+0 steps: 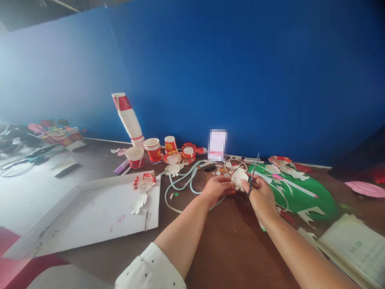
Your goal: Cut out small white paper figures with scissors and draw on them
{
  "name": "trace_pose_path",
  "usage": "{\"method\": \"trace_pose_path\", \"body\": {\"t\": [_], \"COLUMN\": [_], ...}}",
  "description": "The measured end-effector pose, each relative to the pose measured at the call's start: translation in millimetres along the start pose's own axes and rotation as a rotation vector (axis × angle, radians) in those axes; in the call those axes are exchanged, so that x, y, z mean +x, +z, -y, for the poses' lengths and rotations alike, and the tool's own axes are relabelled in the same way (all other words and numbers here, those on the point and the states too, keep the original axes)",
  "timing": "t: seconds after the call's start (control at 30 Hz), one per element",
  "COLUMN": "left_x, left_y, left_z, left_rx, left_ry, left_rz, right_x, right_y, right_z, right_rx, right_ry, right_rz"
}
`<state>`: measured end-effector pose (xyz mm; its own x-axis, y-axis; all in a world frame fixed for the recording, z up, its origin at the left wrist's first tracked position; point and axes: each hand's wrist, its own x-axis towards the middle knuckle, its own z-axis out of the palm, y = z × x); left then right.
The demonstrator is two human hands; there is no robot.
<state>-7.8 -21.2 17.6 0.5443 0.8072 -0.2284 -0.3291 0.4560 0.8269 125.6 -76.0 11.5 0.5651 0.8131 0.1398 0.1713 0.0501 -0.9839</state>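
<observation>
My left hand pinches the left edge of a white paper cutout with a wavy, scalloped outline. In my right hand is a pair of scissors, blades pointing up and away from me. The right fingertips also rest against the cutout's right edge. Both hands are close together above the brown table. Just behind them lie small white paper scraps and a pale blue cable. Beside my right hand a green mat carries a white marker and paper pieces.
A leaning stack of paper cups and several single red-and-white cups stand at the back left. One finished-looking paper figure lies on a white box lid. A booklet lies right; a blue partition rises behind.
</observation>
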Motion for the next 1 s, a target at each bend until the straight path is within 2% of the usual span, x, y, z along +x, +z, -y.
{"method": "trace_pose_path", "body": {"t": [0.27,0.5,1.0], "left_x": [5.0,8.5,5.7], "left_y": [-3.1,-5.9,-1.5], "left_z": [2.5,4.0,3.1], "left_rx": [0.004,-0.059,-0.072], "left_ry": [0.046,0.118,0.111], "left_rz": [-0.115,-0.151,-0.095], "right_x": [0.2,-0.5,-2.6], "right_y": [2.8,4.4,3.9], "right_z": [-4.4,-6.7,-0.2], "right_rx": [0.035,-0.01,-0.016], "right_ry": [0.008,-0.032,-0.005], "right_rz": [0.063,0.058,0.012]}}
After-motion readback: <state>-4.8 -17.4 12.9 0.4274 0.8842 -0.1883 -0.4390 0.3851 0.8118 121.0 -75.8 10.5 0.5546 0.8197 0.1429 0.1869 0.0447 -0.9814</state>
